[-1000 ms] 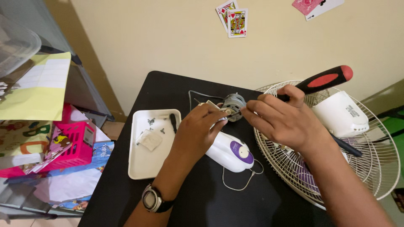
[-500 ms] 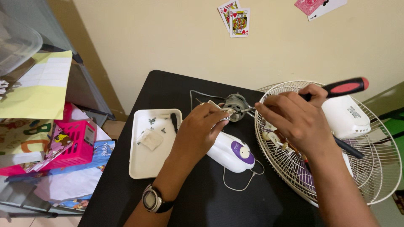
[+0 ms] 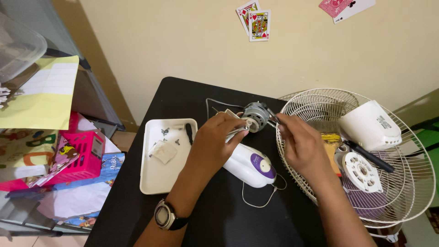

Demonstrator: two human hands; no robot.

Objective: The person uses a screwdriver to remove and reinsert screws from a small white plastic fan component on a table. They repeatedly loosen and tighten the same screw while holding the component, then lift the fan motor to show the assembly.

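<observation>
Pinching the fan motor (image 3: 256, 115) between my left hand (image 3: 215, 144) and right hand (image 3: 299, 142), beside the white tray (image 3: 153, 180) and wire grille (image 3: 411, 183), I've put down the red-handled screwdriver.

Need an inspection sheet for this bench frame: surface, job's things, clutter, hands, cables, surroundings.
Surface: black table, partly covered.
Job's things: small fan motor at the table's far edge; white and purple housing lies just in front of it.
Clutter: white tray with small screws and a pale scrap; wire fan guard holding a white cover and a round white disc.
Hands: left hand grips parts at the motor; right hand touches the motor's right side, what it pinches is unclear.
Cables: thin white wire loops out from the housing.
Surroundings: playing cards on the wall; pink basket and papers at left.
</observation>
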